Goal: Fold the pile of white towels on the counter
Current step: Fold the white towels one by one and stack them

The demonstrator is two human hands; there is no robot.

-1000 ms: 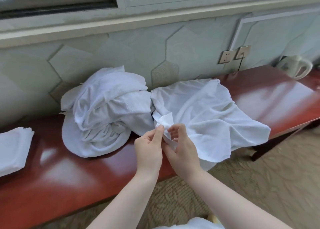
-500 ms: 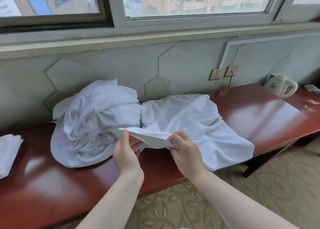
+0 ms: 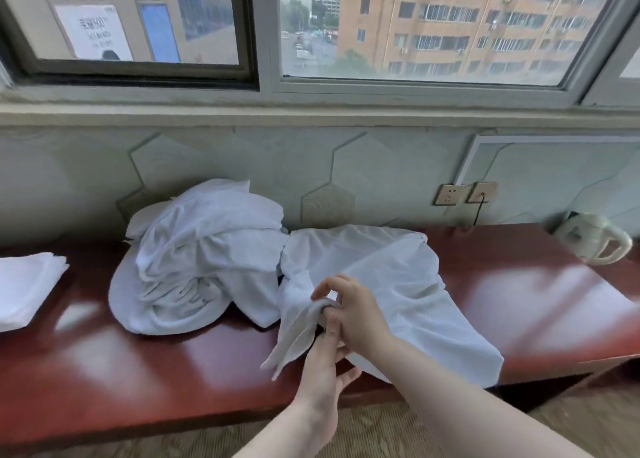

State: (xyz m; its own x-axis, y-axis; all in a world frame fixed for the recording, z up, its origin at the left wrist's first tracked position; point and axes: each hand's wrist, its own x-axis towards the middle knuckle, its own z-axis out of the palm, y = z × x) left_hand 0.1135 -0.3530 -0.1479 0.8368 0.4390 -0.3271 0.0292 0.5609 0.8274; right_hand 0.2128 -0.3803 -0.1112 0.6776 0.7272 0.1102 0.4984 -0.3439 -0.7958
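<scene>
A crumpled pile of white towels [image 3: 207, 260] lies on the red-brown counter [image 3: 138, 371] against the wall. To its right, one white towel [image 3: 398, 284] is spread loosely, and its near right part hangs over the counter's front edge. My right hand [image 3: 356, 313] grips a bunched edge of this towel, lifted a little above the counter. Just below it is my left hand [image 3: 322, 371], its fingers reaching up straight behind the hanging strip of cloth and its thumb spread away from it. The fingertips are hidden by the towel and by my right hand.
A folded white towel [image 3: 24, 287] sits at the counter's far left. A pale electric kettle [image 3: 595, 242] stands at the far right, below two wall sockets [image 3: 464, 194] with a cord plugged in. A window runs above the wall panels, and patterned carpet lies in front.
The hands had pulled apart along the towel's edge and have now come together again. My right hand bunches the edge, my left hand has let go, and the view has tilted upward.
</scene>
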